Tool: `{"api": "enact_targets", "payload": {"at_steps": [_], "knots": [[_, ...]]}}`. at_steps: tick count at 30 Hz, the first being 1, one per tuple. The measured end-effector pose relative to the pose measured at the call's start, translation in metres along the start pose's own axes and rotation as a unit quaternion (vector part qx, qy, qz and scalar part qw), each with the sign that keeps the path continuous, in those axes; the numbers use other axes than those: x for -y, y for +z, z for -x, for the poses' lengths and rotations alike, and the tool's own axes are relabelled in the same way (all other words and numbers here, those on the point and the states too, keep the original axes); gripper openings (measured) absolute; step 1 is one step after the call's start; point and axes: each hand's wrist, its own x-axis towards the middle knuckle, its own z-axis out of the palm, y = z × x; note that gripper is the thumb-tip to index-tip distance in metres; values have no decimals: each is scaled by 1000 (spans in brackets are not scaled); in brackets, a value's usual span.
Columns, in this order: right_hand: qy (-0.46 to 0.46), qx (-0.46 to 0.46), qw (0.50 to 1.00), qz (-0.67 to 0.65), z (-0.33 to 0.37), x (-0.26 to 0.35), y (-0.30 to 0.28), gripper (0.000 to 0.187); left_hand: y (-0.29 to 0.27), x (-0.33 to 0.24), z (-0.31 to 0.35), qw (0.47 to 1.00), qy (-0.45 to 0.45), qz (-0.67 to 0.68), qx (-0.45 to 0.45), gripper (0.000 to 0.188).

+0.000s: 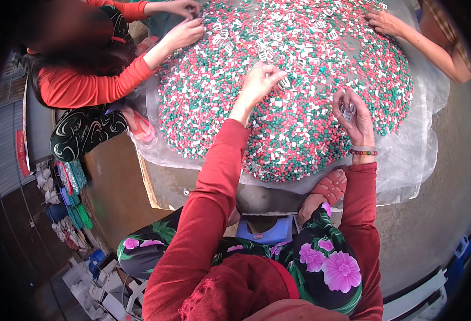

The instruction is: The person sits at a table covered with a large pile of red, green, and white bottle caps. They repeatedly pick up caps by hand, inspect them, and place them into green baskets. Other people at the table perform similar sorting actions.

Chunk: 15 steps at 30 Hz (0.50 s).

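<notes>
A wide pile of small red, green and white plastic pieces (294,144) is spread in front of me. Over its middle, my left hand (259,85) pinches a white slotted piece (284,83), its thumb and forefinger closed on it. My right hand (357,119) is turned palm up above the pile's right part. Its fingers curl round a few clear, slotted pieces (347,112); their exact number is hard to make out. More white slotted pieces (266,53) lie scattered on the pile beyond my left hand.
Clear plastic sheeting (401,166) lies under the pile. At the left, a person in orange sleeves (96,88) works with both hands at the pile's edge. Another person's hand (383,23) reaches in at the far right. A blue plastic stool (265,230) is between my legs.
</notes>
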Motion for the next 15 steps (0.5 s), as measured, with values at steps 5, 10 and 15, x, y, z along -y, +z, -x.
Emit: {"api": "enact_targets", "payload": {"at_steps": [5, 10, 15], "knots": [[78, -11, 983, 164, -40, 6, 15, 14, -13, -14, 12, 837, -38, 539, 92, 26], [-85, -100, 698, 704, -93, -48, -12, 23, -21, -5, 12, 874, -49, 475, 83, 24], [-95, -89, 527, 840, -93, -71, -13, 22, 7, 13, -2, 961, -4, -267, -72, 33]]}}
